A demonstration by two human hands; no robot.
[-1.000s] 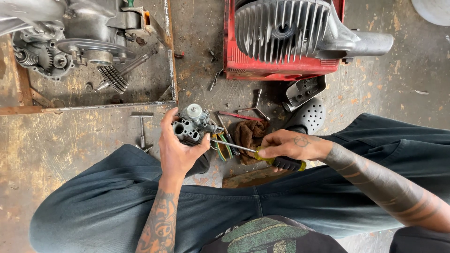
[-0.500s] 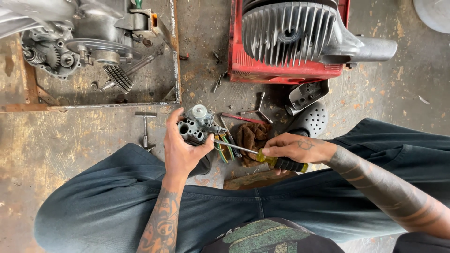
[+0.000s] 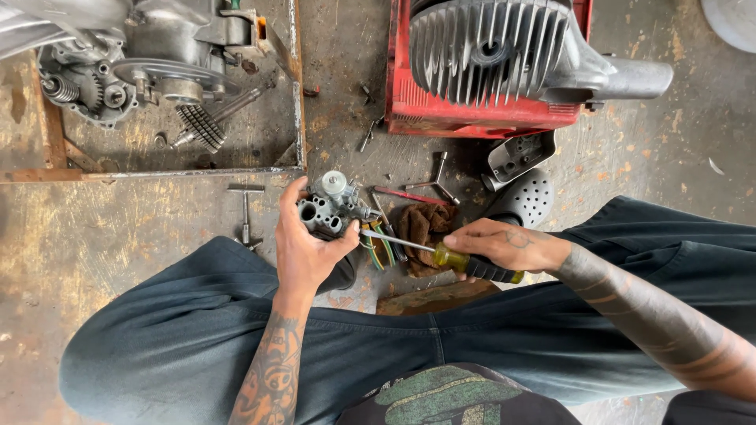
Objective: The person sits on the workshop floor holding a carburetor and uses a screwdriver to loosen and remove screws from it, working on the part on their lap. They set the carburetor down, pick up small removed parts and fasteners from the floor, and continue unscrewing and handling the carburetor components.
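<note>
One small grey cast-metal carburettor [image 3: 331,206], knobbly with round bores, sits above the person's knees in the left hand [image 3: 309,252], whose fingers wrap closed around its body. The right hand [image 3: 496,245] is clenched on one screwdriver [image 3: 441,253] with a yellow translucent handle and thin steel shaft, its tip touching the carburettor's side. One brown crumpled rag [image 3: 421,228] lies on the stained concrete floor [image 3: 118,236] between them. Further off stand one finned cylinder [image 3: 488,51] on a red tray [image 3: 472,118], one T-handle wrench [image 3: 246,212] and one engine case [image 3: 134,71] with gears.
</note>
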